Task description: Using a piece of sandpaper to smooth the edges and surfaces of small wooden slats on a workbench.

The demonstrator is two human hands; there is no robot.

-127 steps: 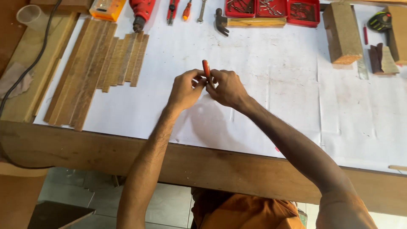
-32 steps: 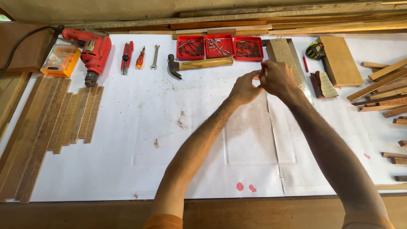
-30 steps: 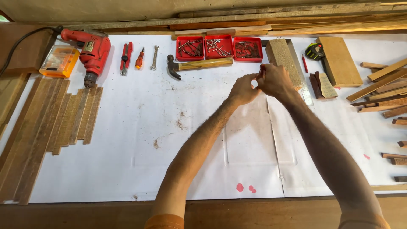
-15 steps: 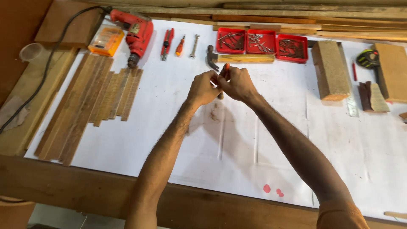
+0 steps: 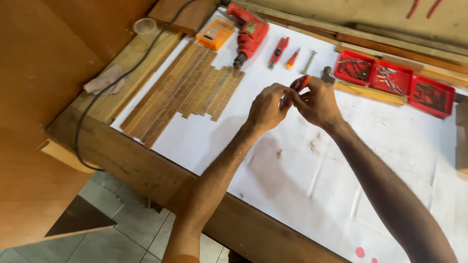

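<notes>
**Head view: two hands pinching a small orange-handled tool above a paper-covered bench**

At the far left, a clear plastic cup (image 5: 145, 25) is sitting on the wooden bench edge, and a black cable (image 5: 105, 92) is trailing down past a crumpled grey rag (image 5: 104, 85). Next, a row of flat brown wooden slats (image 5: 183, 92) is lying on the white paper sheet (image 5: 302, 175), with an orange rectangular case (image 5: 215, 33) and a red electric drill (image 5: 249, 32) beyond them. Near the middle, the left hand (image 5: 265, 108) and right hand (image 5: 317, 101) are meeting above the paper, fingers curled narrow, both gripping a small orange-handled tool (image 5: 300, 84) between the fingertips; its metal end is poking down between the hands. Just beyond them, red-handled pliers (image 5: 278, 51), a short orange screwdriver (image 5: 292, 58) and a steel spanner (image 5: 308, 61) are lying. Further right, three red plastic trays of metal fasteners (image 5: 392, 80) are standing in a row.
</notes>
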